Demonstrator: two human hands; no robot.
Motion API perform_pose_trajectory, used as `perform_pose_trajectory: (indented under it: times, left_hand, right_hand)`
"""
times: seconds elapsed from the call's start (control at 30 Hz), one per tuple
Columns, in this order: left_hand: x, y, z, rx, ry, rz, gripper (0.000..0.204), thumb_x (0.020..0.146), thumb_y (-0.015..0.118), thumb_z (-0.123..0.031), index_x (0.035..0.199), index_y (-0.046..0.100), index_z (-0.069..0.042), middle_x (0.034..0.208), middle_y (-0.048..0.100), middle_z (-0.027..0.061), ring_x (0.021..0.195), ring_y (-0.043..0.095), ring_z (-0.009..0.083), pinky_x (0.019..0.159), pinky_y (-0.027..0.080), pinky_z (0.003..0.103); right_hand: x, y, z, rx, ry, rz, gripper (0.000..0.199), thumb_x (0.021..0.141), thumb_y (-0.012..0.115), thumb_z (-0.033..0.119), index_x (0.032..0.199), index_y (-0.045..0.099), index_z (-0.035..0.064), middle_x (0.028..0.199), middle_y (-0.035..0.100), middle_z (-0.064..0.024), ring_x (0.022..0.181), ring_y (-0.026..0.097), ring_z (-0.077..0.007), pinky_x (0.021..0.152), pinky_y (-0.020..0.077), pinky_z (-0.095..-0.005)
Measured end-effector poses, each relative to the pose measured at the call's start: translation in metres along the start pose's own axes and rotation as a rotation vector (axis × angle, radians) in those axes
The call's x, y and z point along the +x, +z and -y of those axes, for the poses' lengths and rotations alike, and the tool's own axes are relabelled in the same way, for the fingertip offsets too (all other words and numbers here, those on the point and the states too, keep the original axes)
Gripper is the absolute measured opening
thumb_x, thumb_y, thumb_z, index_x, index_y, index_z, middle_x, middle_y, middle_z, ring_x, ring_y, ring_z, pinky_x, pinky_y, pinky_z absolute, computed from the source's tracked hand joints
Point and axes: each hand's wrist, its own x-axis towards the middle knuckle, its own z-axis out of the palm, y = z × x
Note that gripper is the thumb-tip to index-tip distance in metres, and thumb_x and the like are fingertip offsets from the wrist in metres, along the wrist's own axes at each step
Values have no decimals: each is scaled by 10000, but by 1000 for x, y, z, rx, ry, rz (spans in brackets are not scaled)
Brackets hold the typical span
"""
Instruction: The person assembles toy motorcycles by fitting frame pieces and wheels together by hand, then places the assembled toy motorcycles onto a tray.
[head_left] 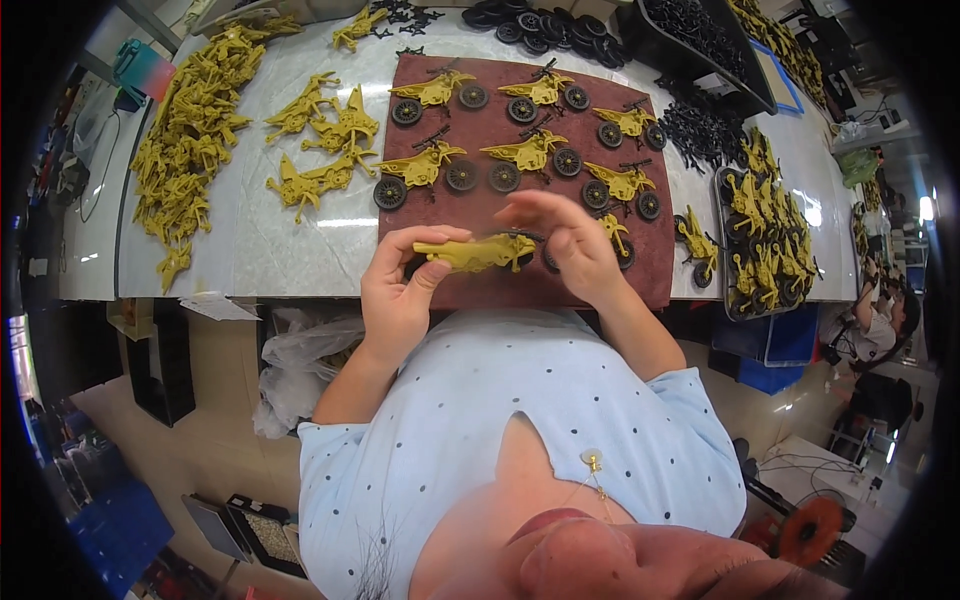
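Observation:
My left hand grips the rear end of a yellow toy motorcycle body, held level just above the near part of a dark red mat. At the body's front end, my right hand is raised with its fingers stretched out and slightly blurred. A dark wheel shows partly behind that front end; whether it is fitted there I cannot tell. Beyond my hands, several yellow toy motorcycles with black wheels and handlebars stand in rows on the mat. One of them is partly covered by my right hand.
Left of the mat lie loose yellow bodies and a long heap of more. Black wheels and a black bin of small parts sit at the back. A tray of assembled motorcycles stands on the right, near blue crates.

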Motion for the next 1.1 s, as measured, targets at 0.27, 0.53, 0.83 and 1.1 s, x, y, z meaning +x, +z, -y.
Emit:
perform_pose_trajectory:
  times: [0.27,0.53,0.83,1.1]
  left_hand:
    - [-2,4,8,110,135,26,148,926,577,-12,1067,534,1,1087,657,151,995,625,202,914,488,315]
    - [17,12,-11,-257,23,-40,448,817,746,-145,1209,564,-28,1244,584,171,1195,519,288,991,428,404]
    - [23,-12,-12,635,473,334,373,667,825,-122,1000,665,-72,1051,692,91,1098,605,326,908,418,410]
    - [17,-12,-8,513,372,332,301,673,825,-146,915,667,-62,949,724,71,911,688,223,795,435,352]
  right_hand:
    - [-2,23,13,-671,-97,20,355,805,753,247,1035,617,14,971,651,-85,870,625,-207,769,485,-300]
    - [2,26,22,253,472,-133,320,932,638,311,983,618,-5,875,635,-57,734,581,-98,631,466,-245]
    - [4,19,17,639,898,-19,346,948,602,323,941,619,-23,756,634,-94,587,562,-145,555,452,-277]
    - [3,20,19,809,1005,-43,311,954,595,294,1010,600,-12,875,615,-93,673,574,-154,594,469,-268]
